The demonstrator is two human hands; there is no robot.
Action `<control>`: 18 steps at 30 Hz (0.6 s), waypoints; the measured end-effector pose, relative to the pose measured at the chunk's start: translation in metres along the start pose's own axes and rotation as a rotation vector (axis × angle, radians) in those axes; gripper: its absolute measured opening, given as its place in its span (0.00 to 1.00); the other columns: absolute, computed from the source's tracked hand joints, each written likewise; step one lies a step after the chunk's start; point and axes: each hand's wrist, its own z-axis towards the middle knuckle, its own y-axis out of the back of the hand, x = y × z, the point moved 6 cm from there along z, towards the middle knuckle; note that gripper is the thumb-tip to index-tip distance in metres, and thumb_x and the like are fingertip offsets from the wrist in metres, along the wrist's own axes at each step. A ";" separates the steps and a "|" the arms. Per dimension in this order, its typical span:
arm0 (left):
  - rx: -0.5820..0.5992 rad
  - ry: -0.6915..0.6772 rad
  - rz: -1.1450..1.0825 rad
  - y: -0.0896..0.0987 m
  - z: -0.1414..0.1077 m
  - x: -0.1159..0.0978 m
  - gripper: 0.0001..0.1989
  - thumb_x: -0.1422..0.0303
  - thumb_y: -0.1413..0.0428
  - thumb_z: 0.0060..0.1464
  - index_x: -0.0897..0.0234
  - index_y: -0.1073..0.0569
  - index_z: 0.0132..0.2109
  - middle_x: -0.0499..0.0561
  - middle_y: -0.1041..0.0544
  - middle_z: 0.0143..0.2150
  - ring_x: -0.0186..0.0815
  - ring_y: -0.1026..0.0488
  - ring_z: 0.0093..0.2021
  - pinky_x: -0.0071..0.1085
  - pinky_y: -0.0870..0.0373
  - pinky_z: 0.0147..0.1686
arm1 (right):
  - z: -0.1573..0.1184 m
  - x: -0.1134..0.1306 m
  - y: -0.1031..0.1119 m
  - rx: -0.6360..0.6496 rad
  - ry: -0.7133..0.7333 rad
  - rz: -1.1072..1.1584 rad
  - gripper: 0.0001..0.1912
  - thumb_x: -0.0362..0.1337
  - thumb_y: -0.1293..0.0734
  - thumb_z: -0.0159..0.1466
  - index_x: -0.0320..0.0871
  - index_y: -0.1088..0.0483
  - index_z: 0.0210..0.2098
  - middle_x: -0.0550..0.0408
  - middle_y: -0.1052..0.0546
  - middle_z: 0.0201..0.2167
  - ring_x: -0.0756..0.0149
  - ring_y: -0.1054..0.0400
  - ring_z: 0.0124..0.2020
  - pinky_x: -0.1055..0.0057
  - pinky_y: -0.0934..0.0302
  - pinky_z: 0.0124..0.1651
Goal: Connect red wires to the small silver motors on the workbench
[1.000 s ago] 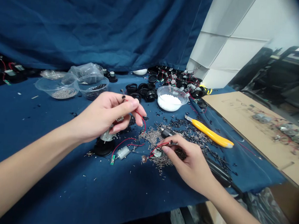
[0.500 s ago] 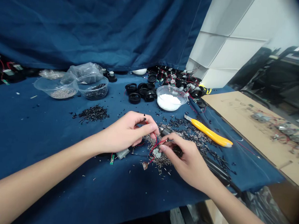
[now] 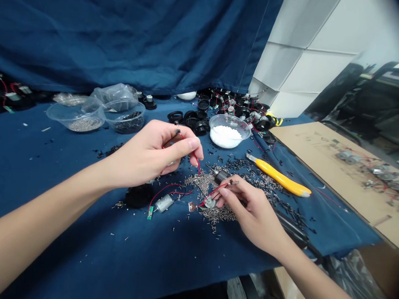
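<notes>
My left hand (image 3: 169,154) pinches a red wire (image 3: 198,162), its fingers pressed together above the blue cloth. Lower and to the right, my right hand (image 3: 241,205) is closed on another red wire (image 3: 216,189), beside a small pale round part (image 3: 210,202). A small brown piece (image 3: 192,206) hangs at that wire's lower end. Between and below my hands lie a silver motor (image 3: 164,203), a green circuit board (image 3: 150,212) and a black round part (image 3: 139,195). Small screws (image 3: 221,213) are heaped under my right hand, near a black screwdriver (image 3: 221,176).
A yellow-handled cutter (image 3: 281,178) lies to the right. Behind are a bowl of white grains (image 3: 226,136), bowls of screws (image 3: 86,124) and of black pieces (image 3: 130,121), and black rings (image 3: 196,122). Cardboard (image 3: 332,174) with wired motors is at the right.
My left hand has moved up and to the left, away from my right hand, with a red wire. The motor and black round part now show more fully. My right hand has barely moved.
</notes>
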 end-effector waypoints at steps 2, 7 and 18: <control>-0.024 -0.070 0.045 0.003 0.002 -0.003 0.13 0.70 0.50 0.64 0.68 0.26 0.32 0.39 0.39 0.12 0.21 0.45 0.13 0.17 0.47 0.14 | 0.000 0.000 -0.001 0.000 0.002 0.000 0.07 0.39 0.40 0.71 0.45 0.34 0.39 0.60 0.26 0.29 0.73 0.30 0.32 0.76 0.39 0.37; -0.157 -0.185 0.276 0.013 0.001 -0.011 0.13 0.72 0.49 0.63 0.67 0.25 0.31 0.39 0.38 0.14 0.22 0.43 0.14 0.19 0.46 0.16 | -0.001 0.000 0.000 -0.015 0.009 -0.047 0.06 0.39 0.40 0.71 0.45 0.34 0.39 0.60 0.26 0.28 0.73 0.31 0.31 0.76 0.40 0.36; -0.286 -0.154 0.395 0.028 0.007 0.009 0.12 0.72 0.50 0.63 0.68 0.26 0.33 0.40 0.34 0.19 0.20 0.43 0.18 0.20 0.43 0.24 | -0.007 0.010 -0.003 0.029 0.087 -0.056 0.07 0.36 0.38 0.69 0.44 0.31 0.35 0.59 0.25 0.29 0.72 0.31 0.30 0.75 0.38 0.34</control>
